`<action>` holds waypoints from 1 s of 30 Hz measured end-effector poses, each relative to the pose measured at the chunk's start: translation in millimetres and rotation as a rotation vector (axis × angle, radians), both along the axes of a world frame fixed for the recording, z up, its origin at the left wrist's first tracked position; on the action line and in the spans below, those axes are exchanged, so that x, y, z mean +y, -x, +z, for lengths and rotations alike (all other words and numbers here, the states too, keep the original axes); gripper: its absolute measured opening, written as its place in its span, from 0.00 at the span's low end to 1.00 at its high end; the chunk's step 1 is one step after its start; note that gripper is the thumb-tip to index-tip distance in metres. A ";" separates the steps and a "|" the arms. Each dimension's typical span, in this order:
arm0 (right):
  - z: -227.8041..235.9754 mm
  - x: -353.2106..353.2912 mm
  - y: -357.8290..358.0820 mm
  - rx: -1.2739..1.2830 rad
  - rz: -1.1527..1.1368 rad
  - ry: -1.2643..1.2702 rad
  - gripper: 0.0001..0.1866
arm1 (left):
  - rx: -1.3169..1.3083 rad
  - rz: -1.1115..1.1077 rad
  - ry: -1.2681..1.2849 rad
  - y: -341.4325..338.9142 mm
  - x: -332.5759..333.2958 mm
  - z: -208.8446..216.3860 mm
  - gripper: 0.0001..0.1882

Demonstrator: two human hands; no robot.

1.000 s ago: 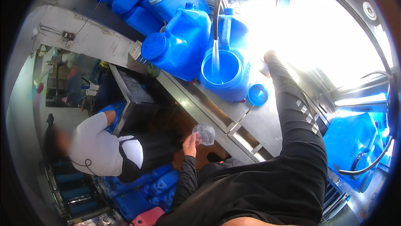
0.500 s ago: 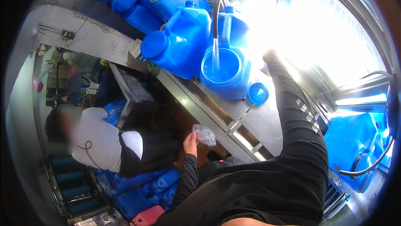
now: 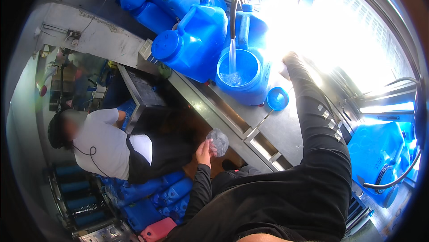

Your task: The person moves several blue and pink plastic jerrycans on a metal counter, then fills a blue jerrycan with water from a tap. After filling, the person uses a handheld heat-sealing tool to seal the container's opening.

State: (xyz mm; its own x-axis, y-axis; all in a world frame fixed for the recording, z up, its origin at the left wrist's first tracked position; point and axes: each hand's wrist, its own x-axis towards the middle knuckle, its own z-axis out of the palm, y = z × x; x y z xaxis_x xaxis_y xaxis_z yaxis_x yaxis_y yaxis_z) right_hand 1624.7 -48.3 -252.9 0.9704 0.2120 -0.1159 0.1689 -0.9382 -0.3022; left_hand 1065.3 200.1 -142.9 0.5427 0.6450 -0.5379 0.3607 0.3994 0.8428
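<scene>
My left hand (image 3: 203,153) pinches a crumpled piece of clear plastic film (image 3: 218,143), roundish in outline, beside the metal counter. My right arm stretches far forward, and my right hand (image 3: 286,65) is mostly washed out by glare, so its fingers cannot be made out. Water streams from a grey hose (image 3: 235,7) into the wide mouth of an open blue water jug (image 3: 263,81). Foam and bubbles show inside the mouth. A loose blue screw cap (image 3: 277,98) lies on the counter beside that jug. Left of it leans a capped blue jug (image 3: 203,41).
The steel counter (image 3: 286,130) has slotted edges. More blue containers (image 3: 154,18) crowd the back left, and another blue jug (image 3: 375,152) with a hose stands at right. A co-worker (image 3: 105,146) bends at lower left, near blue jugs (image 3: 174,193) and a pink container (image 3: 158,230).
The film in my left hand has turned to show a rounder face. Foamy water shows more in the open jug. The co-worker's head and arm have shifted slightly.
</scene>
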 end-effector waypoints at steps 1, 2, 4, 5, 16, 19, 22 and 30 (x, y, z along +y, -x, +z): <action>-0.1 -0.3 0.2 0.000 -0.002 0.003 0.43 | -0.001 0.002 -0.004 0.3 -0.1 -0.7 0.15; -0.2 -0.4 0.5 -0.001 0.000 0.002 0.43 | -0.009 0.004 -0.001 0.7 -0.2 -1.2 0.15; -0.5 -1.0 1.0 -0.002 0.000 0.000 0.44 | -0.011 -0.009 -0.006 1.3 -0.5 -2.1 0.15; -0.6 -1.3 1.0 -0.004 -0.001 0.001 0.44 | -0.011 -0.007 -0.001 1.6 -0.7 -2.4 0.15; -1.4 -6.2 0.6 -0.011 -0.008 -0.006 0.44 | -0.012 -0.009 0.014 4.2 -1.1 -5.7 0.16; -0.7 -6.7 0.3 -0.014 -0.011 -0.004 0.44 | -0.017 -0.014 0.017 5.2 -0.1 -8.2 0.16; 0.3 -6.7 0.5 -0.017 -0.012 -0.006 0.45 | -0.010 -0.010 0.025 5.7 -0.6 -10.4 0.16; 0.3 -4.9 3.8 -0.017 -0.017 -0.009 0.45 | 0.003 -0.024 0.038 6.7 -1.1 -7.1 0.15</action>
State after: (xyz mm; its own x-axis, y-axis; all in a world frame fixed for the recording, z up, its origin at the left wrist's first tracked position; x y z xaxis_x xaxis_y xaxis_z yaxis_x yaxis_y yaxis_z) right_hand 1620.9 -53.2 -252.7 0.9756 0.1968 -0.0972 0.1585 -0.9380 -0.3082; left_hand 1058.6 199.0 -150.0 0.5562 0.6110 -0.5633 0.3733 0.4219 0.8262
